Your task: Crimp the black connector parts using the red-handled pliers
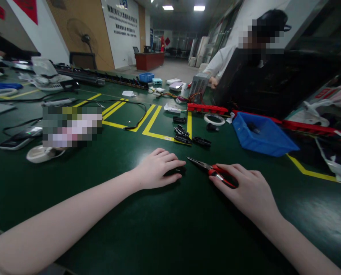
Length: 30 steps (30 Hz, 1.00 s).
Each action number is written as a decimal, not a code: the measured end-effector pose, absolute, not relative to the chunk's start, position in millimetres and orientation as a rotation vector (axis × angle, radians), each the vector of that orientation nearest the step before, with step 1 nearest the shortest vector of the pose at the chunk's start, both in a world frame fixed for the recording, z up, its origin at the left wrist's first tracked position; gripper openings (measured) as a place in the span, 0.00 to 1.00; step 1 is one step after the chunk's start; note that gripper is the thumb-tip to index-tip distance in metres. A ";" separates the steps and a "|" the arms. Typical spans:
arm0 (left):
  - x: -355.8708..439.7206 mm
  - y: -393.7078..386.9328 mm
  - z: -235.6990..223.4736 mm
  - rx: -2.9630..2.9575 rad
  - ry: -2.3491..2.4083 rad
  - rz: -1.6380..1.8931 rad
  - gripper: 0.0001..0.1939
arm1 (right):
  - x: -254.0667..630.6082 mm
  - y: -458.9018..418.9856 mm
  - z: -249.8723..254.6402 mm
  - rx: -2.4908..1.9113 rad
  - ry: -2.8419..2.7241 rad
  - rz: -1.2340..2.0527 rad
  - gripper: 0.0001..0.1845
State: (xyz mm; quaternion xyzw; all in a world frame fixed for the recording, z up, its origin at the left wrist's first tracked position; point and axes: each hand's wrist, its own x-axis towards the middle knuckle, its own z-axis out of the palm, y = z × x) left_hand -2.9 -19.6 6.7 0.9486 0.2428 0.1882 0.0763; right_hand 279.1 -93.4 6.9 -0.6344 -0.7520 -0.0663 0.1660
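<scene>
Near the middle of the green table, my left hand (159, 170) is closed around a small black plastic part (177, 170), its fingers over the top and the thumb along the near side. To its right, my right hand (249, 187) grips needle-nose pliers (206, 166) by their red and black handles. The pliers' tips point left toward the black part and appear just apart from it. Several similar black plastic parts (182, 131) lie beyond my hands, around the corner of a yellow tape outline (159, 135).
A blue tray (266, 147) with a dark piece inside stands at the right. Behind the black parts are a tape roll (214, 119) and a red strip (207, 109). A phone (20, 138) lies at the left. Across the table, a person's hand (213, 81) is by a grey metal box (199, 87).
</scene>
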 end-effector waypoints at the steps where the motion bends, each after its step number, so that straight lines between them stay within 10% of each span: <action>1: -2.9 -19.4 7.3 2.835 0.724 0.566 0.19 | 281.1 -92.5 5.9 -1.801 -2.141 -0.179 0.27; 30: -3.9 -24.8 13.1 2.320 0.654 0.880 0.11 | 280.3 -109.8 18.7 -1.218 -2.207 -0.587 0.24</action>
